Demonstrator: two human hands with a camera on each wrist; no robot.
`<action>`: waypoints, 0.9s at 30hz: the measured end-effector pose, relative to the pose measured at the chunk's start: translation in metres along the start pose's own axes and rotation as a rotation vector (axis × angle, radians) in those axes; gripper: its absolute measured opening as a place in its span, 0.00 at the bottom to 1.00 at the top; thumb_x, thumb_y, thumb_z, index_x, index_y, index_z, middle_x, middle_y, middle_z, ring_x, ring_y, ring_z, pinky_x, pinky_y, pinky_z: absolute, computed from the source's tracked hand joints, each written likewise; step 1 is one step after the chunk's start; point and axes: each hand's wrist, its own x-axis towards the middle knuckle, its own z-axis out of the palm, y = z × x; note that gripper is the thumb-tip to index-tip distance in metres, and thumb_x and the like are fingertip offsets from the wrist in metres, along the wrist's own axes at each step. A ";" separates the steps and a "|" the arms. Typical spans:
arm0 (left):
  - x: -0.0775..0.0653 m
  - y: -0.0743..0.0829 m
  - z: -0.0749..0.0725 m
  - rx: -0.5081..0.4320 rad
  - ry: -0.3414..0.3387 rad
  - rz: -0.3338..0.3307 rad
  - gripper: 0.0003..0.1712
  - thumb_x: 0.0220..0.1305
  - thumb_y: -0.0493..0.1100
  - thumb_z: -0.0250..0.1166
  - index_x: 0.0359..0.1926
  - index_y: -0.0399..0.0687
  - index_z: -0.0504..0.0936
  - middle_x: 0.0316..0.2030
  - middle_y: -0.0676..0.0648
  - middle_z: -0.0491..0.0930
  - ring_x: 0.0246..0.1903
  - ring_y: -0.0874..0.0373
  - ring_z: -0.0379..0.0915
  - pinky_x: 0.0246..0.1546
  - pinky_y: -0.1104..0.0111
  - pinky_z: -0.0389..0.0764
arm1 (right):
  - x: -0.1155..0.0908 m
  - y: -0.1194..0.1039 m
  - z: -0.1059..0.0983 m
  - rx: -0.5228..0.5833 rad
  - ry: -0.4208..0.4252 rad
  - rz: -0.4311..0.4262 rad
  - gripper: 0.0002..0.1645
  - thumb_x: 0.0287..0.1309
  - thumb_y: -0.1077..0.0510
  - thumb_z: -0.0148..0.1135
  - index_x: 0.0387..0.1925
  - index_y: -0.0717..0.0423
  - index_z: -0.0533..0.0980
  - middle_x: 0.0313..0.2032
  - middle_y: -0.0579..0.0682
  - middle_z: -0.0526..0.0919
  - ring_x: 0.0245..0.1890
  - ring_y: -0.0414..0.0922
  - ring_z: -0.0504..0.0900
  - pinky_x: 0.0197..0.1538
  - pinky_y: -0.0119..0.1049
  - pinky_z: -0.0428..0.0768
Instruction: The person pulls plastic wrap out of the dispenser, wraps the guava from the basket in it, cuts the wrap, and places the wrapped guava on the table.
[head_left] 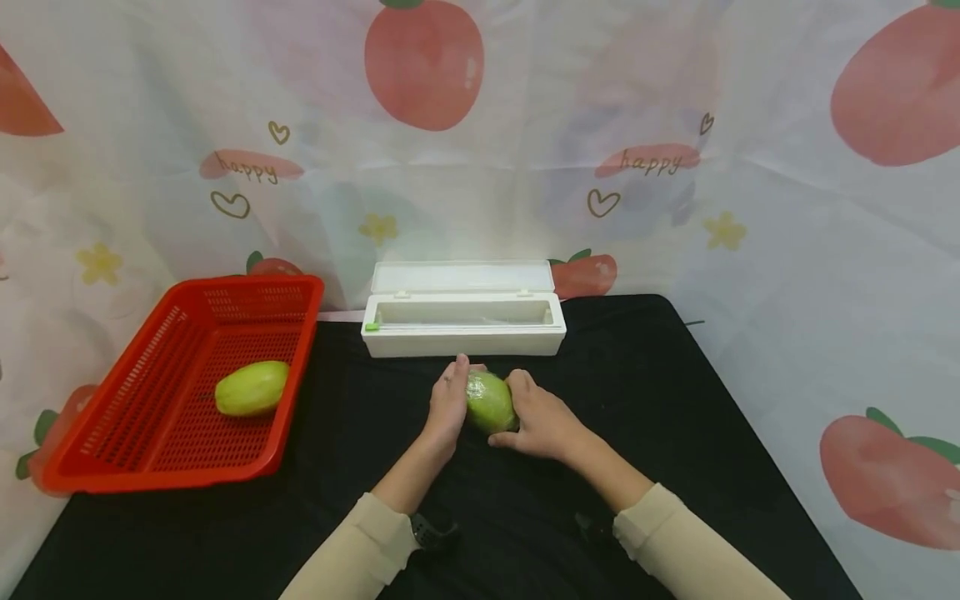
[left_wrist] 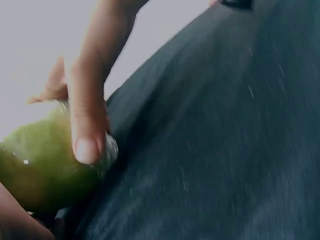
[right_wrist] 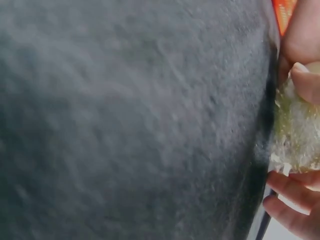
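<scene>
A green oval fruit (head_left: 491, 402), covered in shiny clear cling film, is held between both hands above the black cloth. My left hand (head_left: 448, 403) lies along its left side with fingers fairly straight, the palm facing the fruit. From the right, my right hand (head_left: 542, 417) grips the other end, thumb on the near side and fingers over the far side. The left wrist view shows that thumb pressing the film-wrapped fruit (left_wrist: 45, 160) near its end. Crinkled film bunches on the fruit (right_wrist: 297, 130) in the right wrist view, fingers above and below it.
Behind the hands stands a white cling film dispenser (head_left: 465, 343), lid raised, with a green slider at its left. At left a red plastic basket (head_left: 168, 483) contains a yellow-green oval fruit (head_left: 252, 388). Black cloth (head_left: 675, 400) covers the table; a printed curtain hangs behind.
</scene>
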 end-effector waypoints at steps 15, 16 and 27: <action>-0.003 0.000 0.002 -0.164 0.016 -0.037 0.31 0.79 0.59 0.44 0.59 0.43 0.81 0.60 0.46 0.78 0.63 0.51 0.68 0.66 0.57 0.65 | -0.001 -0.008 0.003 -0.008 0.002 0.056 0.51 0.41 0.40 0.81 0.56 0.60 0.60 0.45 0.52 0.66 0.31 0.45 0.74 0.36 0.39 0.77; -0.003 0.000 0.002 -0.181 0.006 -0.030 0.32 0.78 0.61 0.44 0.58 0.42 0.81 0.60 0.45 0.78 0.63 0.51 0.68 0.66 0.57 0.65 | -0.001 -0.007 0.003 -0.003 -0.002 0.062 0.51 0.42 0.40 0.80 0.56 0.60 0.60 0.45 0.52 0.66 0.31 0.45 0.73 0.37 0.39 0.77; -0.005 -0.004 0.013 -0.344 0.221 0.048 0.32 0.77 0.61 0.45 0.34 0.41 0.82 0.45 0.43 0.85 0.52 0.51 0.76 0.61 0.60 0.68 | -0.001 -0.009 0.009 0.091 0.000 0.017 0.51 0.47 0.47 0.79 0.61 0.64 0.57 0.53 0.58 0.64 0.42 0.49 0.77 0.48 0.45 0.79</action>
